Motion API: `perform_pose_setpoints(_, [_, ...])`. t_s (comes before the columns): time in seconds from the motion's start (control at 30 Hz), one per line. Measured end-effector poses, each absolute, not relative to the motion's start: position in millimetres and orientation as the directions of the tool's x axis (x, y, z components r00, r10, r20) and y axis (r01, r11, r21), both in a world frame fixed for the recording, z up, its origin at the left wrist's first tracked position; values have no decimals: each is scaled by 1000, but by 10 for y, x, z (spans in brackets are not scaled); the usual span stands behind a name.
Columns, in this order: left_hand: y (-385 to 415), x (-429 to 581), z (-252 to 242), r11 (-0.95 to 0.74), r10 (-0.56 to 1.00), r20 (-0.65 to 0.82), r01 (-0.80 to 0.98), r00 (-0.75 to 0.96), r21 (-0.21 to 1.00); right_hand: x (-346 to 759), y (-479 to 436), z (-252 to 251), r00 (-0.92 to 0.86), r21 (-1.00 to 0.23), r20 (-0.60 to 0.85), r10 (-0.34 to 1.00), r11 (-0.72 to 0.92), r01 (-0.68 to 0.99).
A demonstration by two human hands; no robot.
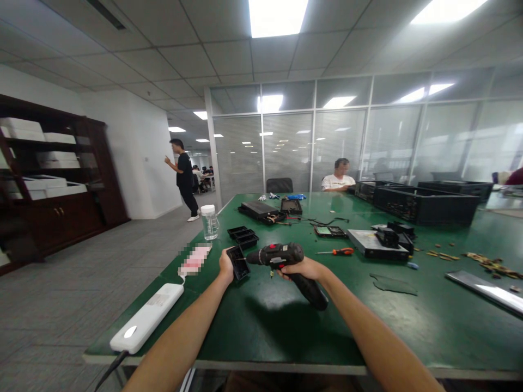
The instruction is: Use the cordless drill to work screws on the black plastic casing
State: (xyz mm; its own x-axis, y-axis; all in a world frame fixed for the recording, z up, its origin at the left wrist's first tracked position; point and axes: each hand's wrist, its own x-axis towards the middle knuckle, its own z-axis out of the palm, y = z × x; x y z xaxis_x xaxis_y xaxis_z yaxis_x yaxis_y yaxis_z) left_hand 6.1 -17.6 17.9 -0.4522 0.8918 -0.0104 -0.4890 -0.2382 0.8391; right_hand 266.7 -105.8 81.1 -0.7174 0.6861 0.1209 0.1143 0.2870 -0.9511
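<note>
My right hand (301, 270) is wrapped round the grip of a black cordless drill (281, 253) with red marks, its nose pointing left. In my left hand (226, 267) is a small black plastic tray (239, 262), tilted up and gripped by its left edge. The drill's tip is at the tray's right side; whether it touches cannot be made out. Just behind the tray lies a black compartmented tray (243, 237). A small brass-coloured piece (272, 274) shows just under the drill.
The green table (253, 332) carries a white power strip (149, 316), a clear bottle (210, 224), an orange screwdriver (341, 252), a metal drive unit (376, 244) and black open cases (425, 204). One person (183, 177) stands beyond the table; another (338, 177) sits at its far side.
</note>
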Motion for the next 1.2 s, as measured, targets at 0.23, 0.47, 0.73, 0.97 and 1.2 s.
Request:
perform_pose_setpoints(0.23, [-171,64,158,-234,889,-12,-477,-457,847,2667,-1105,844,-713,-945,137,688,306,113])
perform_pose_setpoints(0.47, [-180,70,163,-218,909,-22,-520,-417,826,2661,-1099,855,-728,-941,142,670,320,111])
perform_pose_setpoints(0.73, [-152,56,136,-254,894,15,-480,-447,840,2645,-1108,852,-726,-937,154,670,332,107])
perform_pose_setpoints(0.97, [-141,56,126,-257,891,22,-464,-454,848,2653,-1089,829,-718,-943,161,677,321,91])
perform_pose_setpoints(1.2, [-140,51,116,-257,890,22,-461,-456,850,2649,-1095,837,-719,-946,152,678,310,92])
